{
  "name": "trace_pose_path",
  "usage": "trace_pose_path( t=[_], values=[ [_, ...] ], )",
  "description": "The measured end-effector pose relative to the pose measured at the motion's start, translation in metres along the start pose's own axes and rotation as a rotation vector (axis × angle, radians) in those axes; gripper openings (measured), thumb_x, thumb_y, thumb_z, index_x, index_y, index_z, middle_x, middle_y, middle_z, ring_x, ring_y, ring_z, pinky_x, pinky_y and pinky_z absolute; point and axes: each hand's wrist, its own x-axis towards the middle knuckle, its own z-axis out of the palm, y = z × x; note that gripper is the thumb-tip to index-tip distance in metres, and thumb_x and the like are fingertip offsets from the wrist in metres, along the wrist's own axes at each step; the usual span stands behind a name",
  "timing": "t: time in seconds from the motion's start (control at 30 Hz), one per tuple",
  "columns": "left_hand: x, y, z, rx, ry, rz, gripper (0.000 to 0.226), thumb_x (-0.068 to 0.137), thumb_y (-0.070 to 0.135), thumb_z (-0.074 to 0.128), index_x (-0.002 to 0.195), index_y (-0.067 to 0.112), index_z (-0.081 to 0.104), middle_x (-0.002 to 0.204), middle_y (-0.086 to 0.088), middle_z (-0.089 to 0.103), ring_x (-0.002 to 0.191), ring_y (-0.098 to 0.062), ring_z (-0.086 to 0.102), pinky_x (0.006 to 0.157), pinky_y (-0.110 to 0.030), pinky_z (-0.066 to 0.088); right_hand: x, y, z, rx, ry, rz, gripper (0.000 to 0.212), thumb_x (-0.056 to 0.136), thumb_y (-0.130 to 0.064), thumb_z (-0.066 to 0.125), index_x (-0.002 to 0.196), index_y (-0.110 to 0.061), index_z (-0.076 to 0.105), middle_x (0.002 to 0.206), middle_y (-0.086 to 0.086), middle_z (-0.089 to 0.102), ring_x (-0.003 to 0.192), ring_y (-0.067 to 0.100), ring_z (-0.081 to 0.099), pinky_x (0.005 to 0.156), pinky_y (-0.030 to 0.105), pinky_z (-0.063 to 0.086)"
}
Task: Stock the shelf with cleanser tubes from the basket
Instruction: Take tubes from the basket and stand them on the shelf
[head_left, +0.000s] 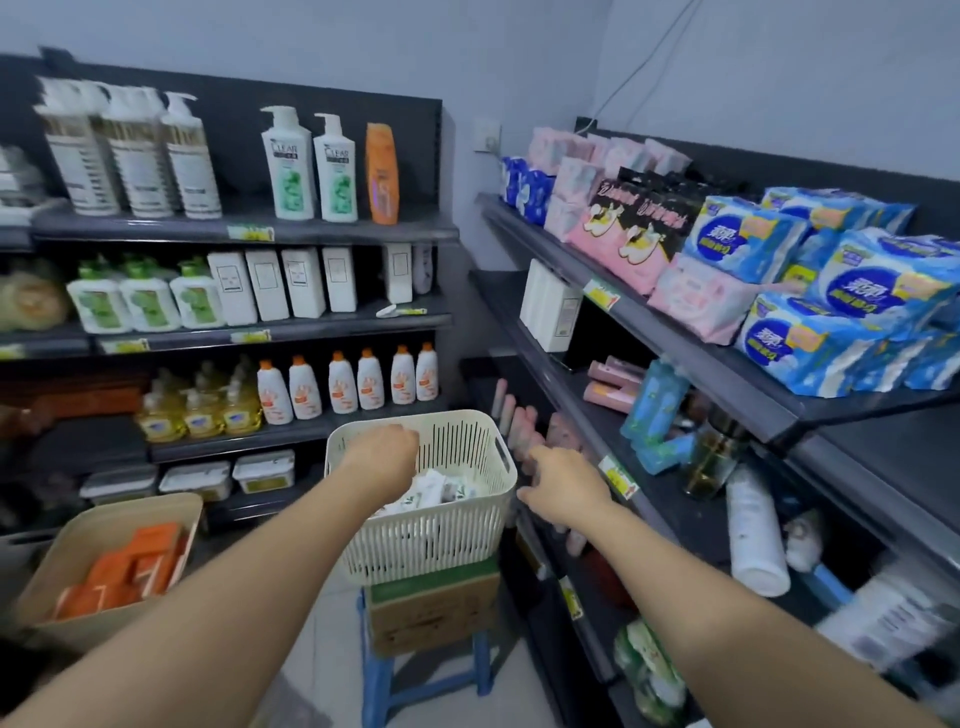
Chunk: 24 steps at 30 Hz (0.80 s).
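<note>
My left hand (382, 457) dips into the basket (441, 543) of cleanser tubes (441, 491), my right hand (563, 486) nears the shelf (670, 501); what my fingers hold, I cannot tell.

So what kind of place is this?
Probably a small shop: shelves of matching shampoo bottles in rows, yellow price tags on the shelf edges, and a basket of tubes.

— Where's the basket (467, 525)?
— Upright on a cardboard box (431, 608). It is cream plastic with slatted sides and a handle slot.
— And the cleanser tubes (441, 488)?
— White with green print, lying jumbled inside, well below the rim.
— The shelf (483, 379)?
— Dark metal, just right of the basket. Pink tubes (517, 423) stand upright on it in a row.
</note>
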Motion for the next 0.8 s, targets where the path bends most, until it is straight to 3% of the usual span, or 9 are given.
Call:
trace_pose_path(
  t=[0.1,0.27,0.47,0.8],
  values=[
    [0.017,-0.013,0.011,-0.018,-0.026,-0.023,0.024,0.093,0.020,0.054,0.114,0.009,0.056,0.116,-0.011,0.059,0.110,-0.028,0.056,0.087,-0.038,0.049,0.027,-0.008,0.014,-0.005,-0.019,-0.016,0.033,0.078,-0.034,0.061,0.110,-0.025,0.059,0.112,0.004,0.065,0.105,0.031,0.057,0.086,0.043,0.051],
    [0.046,-0.032,0.031,-0.034,-0.084,-0.083,0.021,0.093,0.018,0.054,0.113,0.010,0.057,0.116,-0.010,0.059,0.108,-0.027,0.057,0.083,-0.035,0.047,0.077,-0.014,0.033,0.000,-0.075,-0.048,0.039,0.084,-0.030,0.064,0.121,-0.018,0.058,0.119,0.006,0.063,0.113,0.028,0.055,0.084,0.034,0.049],
    [0.091,-0.048,0.056,-0.060,-0.176,-0.164,0.023,0.094,0.017,0.054,0.116,0.010,0.056,0.118,-0.010,0.058,0.109,-0.028,0.057,0.082,-0.037,0.049,0.143,-0.016,0.055,0.013,-0.174,-0.109,0.035,0.083,-0.030,0.065,0.115,-0.016,0.061,0.117,0.007,0.065,0.109,0.028,0.059,0.088,0.037,0.052],
    [0.156,-0.058,0.115,-0.121,-0.318,-0.311,0.031,0.094,0.013,0.051,0.125,0.011,0.054,0.125,-0.009,0.056,0.112,-0.025,0.057,0.089,-0.035,0.048,0.245,0.001,0.092,-0.004,-0.324,-0.184,0.041,0.084,-0.036,0.064,0.120,-0.017,0.060,0.118,0.007,0.064,0.110,0.028,0.058,0.087,0.037,0.052]
  ],
)
